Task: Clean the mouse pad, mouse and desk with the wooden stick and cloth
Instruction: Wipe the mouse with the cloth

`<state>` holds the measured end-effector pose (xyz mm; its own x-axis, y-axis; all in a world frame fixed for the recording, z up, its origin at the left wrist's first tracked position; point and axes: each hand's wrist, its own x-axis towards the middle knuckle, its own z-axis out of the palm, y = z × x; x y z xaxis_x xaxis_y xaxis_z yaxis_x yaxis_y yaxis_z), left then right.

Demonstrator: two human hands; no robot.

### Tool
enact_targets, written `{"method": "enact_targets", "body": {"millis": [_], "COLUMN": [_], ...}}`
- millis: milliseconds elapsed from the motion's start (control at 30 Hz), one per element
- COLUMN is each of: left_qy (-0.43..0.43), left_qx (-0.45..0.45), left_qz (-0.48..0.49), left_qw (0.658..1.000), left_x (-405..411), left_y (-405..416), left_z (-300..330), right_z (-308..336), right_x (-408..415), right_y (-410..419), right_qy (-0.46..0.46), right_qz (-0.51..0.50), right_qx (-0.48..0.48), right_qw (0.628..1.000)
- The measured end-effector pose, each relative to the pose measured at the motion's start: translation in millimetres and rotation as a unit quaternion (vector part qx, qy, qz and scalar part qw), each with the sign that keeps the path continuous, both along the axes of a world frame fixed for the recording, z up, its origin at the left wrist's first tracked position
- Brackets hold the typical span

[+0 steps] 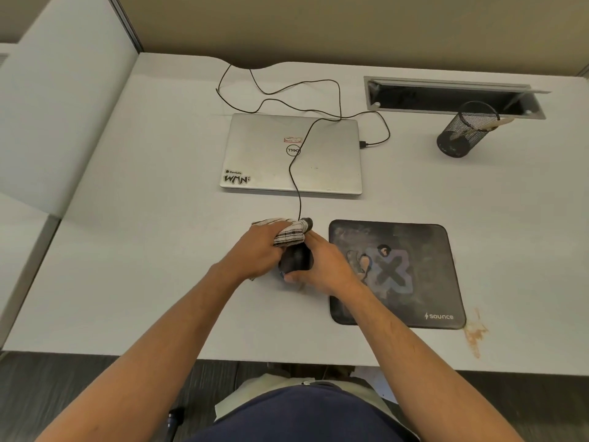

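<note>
While the black mouse (295, 259) sits gripped in the right hand (322, 263), just above the bench (127, 282), the left hand (258, 250) clutches a striped cloth (288, 235) and presses it over the mouse's front end. Its cable (294, 173) runs away from the hands across a closed laptop (291, 154). Just right of the hands lies the mouse pad (414, 272). Farther off to the right, a mesh cup (465, 130) holds the wooden stick (492, 123).
</note>
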<state>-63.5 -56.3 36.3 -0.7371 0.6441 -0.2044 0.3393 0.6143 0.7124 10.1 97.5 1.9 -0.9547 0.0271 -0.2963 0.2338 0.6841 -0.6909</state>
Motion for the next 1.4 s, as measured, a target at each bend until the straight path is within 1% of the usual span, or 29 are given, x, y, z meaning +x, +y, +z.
{"method": "enact_targets", "body": {"millis": [100,167,300,367,467,500,567,667,733,800,933,1000,1200,1300,1400], "left_qy": [0.006,-0.002,-0.044,-0.081,-0.167,-0.181,-0.174,-0.166,-0.165,-0.167,-0.189,-0.188,-0.205,-0.198,-0.187], "left_qx": [0.024,0.03,-0.012,-0.02,0.005,0.02,0.058,0.135,0.167,0.158,0.06,0.037,0.05,0.055,0.059], "left_qz": [-0.027,-0.024,0.012,0.007,0.01,0.024,0.086,0.204,0.234,0.216,0.122,0.103,0.118,0.109,0.109], "left_qw": [0.999,0.999,0.999,0.997,0.986,0.983,0.979,0.955,0.943,0.949,0.973,0.976,0.97,0.972,0.975], "left_x": [7.7,15.1,24.4,27.1,28.2,26.3,18.5,2.2,-7.9,-15.7,-13.7,-8.1,-0.6,8.5,16.9], "left_y": [-5.7,-8.4,-20.4,-24.5,-28.1,-30.3,-35.5,-36.5,-31.2,-23.8,-0.8,7.4,-2.0,-7.2,-10.6], "left_z": [1.4,6.5,7.2,10.3,23.7,26.0,29.5,35.4,40.0,38.7,24.1,15.7,13.5,12.3,12.9], "right_z": [-0.6,-0.6,-2.3,-1.9,-2.6,-3.4,-4.4,-5.1,-3.9,-2.8,-0.8,0.6,0.2,-0.5,-0.3], "right_x": [-0.6,-0.7,-1.1,-0.1,0.9,1.1,1.0,1.2,2.0,1.3,-1.2,-2.2,-2.3,-2.6,-1.7], "right_y": [2.0,2.0,2.2,4.0,7.9,8.2,8.2,8.6,8.4,8.6,7.6,7.4,5.7,4.8,5.6], "right_qy": [-0.009,-0.014,-0.031,-0.033,-0.025,-0.026,-0.033,-0.043,-0.045,-0.047,-0.022,-0.014,-0.019,-0.033,-0.026], "right_qz": [-0.016,-0.025,-0.019,-0.004,0.011,0.013,0.015,0.016,0.019,0.02,0.018,0.013,0.014,0.012,0.006], "right_qx": [-0.009,-0.017,-0.02,-0.011,0.01,0.01,0.012,0.021,0.027,0.026,0.008,0.001,0.005,0.015,0.008], "right_qw": [1.0,0.999,0.999,0.999,1.0,1.0,0.999,0.999,0.998,0.998,1.0,1.0,1.0,0.999,1.0]}}
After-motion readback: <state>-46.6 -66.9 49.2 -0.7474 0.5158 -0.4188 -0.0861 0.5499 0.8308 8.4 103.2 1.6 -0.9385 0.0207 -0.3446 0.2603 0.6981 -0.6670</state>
